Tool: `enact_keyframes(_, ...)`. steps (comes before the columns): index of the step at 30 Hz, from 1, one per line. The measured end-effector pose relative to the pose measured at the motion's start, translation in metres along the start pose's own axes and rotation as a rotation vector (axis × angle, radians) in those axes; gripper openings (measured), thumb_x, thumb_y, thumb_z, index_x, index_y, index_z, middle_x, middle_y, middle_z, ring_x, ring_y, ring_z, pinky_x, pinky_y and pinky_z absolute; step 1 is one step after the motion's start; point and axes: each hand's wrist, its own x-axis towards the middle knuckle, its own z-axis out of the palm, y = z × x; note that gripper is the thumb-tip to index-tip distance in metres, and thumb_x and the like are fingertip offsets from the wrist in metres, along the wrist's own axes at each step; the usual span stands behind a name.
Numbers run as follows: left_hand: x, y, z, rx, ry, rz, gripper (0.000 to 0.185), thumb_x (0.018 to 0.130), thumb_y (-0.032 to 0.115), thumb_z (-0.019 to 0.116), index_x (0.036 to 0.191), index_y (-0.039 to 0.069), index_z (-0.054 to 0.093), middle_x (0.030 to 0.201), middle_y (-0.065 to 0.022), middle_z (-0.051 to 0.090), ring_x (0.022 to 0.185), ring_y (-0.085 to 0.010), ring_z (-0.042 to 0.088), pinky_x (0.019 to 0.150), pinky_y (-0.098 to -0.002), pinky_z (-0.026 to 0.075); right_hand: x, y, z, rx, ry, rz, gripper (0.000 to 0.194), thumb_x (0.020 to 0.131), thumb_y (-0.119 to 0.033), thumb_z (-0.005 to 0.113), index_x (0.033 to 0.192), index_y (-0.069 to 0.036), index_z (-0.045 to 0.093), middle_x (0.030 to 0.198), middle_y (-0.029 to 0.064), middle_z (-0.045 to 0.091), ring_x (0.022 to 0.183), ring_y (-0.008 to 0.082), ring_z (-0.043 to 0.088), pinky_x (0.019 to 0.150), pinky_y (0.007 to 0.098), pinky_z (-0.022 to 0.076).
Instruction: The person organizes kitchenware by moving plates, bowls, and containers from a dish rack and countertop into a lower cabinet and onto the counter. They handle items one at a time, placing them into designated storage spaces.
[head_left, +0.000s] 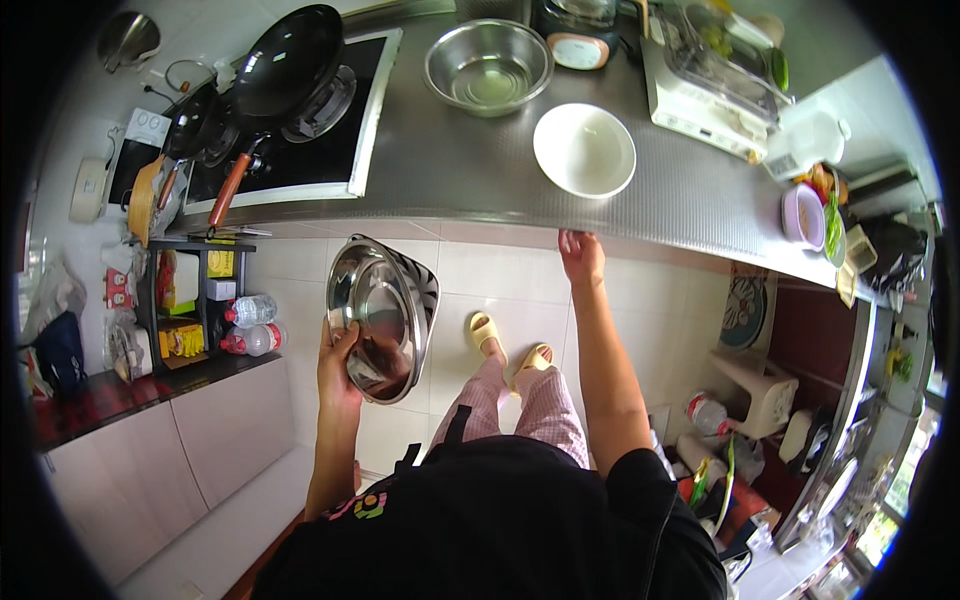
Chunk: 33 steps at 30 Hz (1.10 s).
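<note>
My left hand (341, 364) grips the rim of a stainless steel basin (379, 319), tilted on its side over the floor. Behind that basin shows a second vessel with dark slots, partly hidden. My right hand (583, 257) is at the front edge of the metal countertop (450, 184), its fingertips partly out of sight under or against the edge; no object shows in it. On the countertop stand a white bowl (585, 151) and, behind it to the left, another stainless steel basin (489, 67).
Left on the counter, a black wok (289, 60) and a smaller black pan (193, 120) sit on the cooktop (360, 112). A white appliance (705, 127) and a purple container (802, 217) stand at right. Bottles (255, 309) lie on the left shelf unit; a stool (757, 390) stands right.
</note>
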Motion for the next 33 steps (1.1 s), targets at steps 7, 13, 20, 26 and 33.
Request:
enact_keyframes(7, -0.015, -0.014, -0.009, 0.069, -0.077, -0.047, 0.011, 0.088, 0.005, 0.064, 0.097, 0.008, 0.057, 0.083, -0.0065, 0.065, 0.077, -0.0169, 0.065, 0.072, -0.0310, 0.053, -0.034, 0.024, -0.043, 0.085, 0.050, 0.095, 0.044, 0.088, -0.043, 0.066, 0.067, -0.009, 0.047, 0.088, 0.0084, 0.058, 0.099, 0.0221, 0.056, 0.072, 0.0303, 0.0475)
enact_keyframes(13, -0.035, -0.036, -0.019, 0.059, -0.081, -0.123, 0.009, 0.090, 0.003, 0.061, 0.087, 0.008, 0.055, 0.086, -0.0082, 0.066, 0.078, -0.0194, 0.065, 0.073, -0.0335, 0.055, -0.158, 0.078, -0.107, -0.014, 0.167, 0.251, 0.037, 0.093, -0.034, 0.059, 0.066, -0.011, 0.045, 0.066, 0.0065, 0.056, 0.056, 0.0185, 0.055, 0.061, 0.0307, 0.0512)
enact_keyframes(20, -0.063, -0.046, -0.027, 0.046, -0.055, -0.130, 0.014, 0.090, 0.002, 0.061, 0.082, 0.009, 0.052, 0.082, -0.0068, 0.063, 0.078, -0.0178, 0.063, 0.073, -0.0324, 0.054, -0.218, 0.046, -0.098, -1.246, -0.515, 0.739, 0.031, 0.096, -0.022, 0.051, 0.114, 0.000, 0.062, 0.097, 0.0171, 0.069, 0.071, 0.0249, 0.071, 0.051, 0.0286, 0.0557)
enact_keyframes(26, -0.062, -0.037, -0.044, 0.123, -0.078, -0.111, 0.012, 0.088, 0.005, 0.063, 0.084, 0.010, 0.054, 0.082, -0.0052, 0.061, 0.080, -0.0164, 0.062, 0.076, -0.0295, 0.051, -0.096, -0.064, 0.046, -1.378, -0.191, -0.855, 0.043, 0.092, -0.023, 0.061, 0.122, 0.002, 0.044, 0.070, 0.0102, 0.063, 0.052, 0.0196, 0.061, 0.044, 0.0325, 0.0493)
enact_keyframes(33, -0.059, -0.030, -0.060, 0.133, -0.026, -0.111, 0.016, 0.089, 0.003, 0.060, 0.103, 0.007, 0.055, 0.079, -0.0049, 0.060, 0.073, -0.0183, 0.063, 0.069, -0.0314, 0.053, -0.005, -0.099, 0.115, -1.252, -0.124, -0.299, 0.040, 0.091, -0.021, 0.056, 0.098, 0.018, 0.055, 0.078, 0.0235, 0.067, 0.058, 0.0291, 0.069, 0.050, 0.0360, 0.0593)
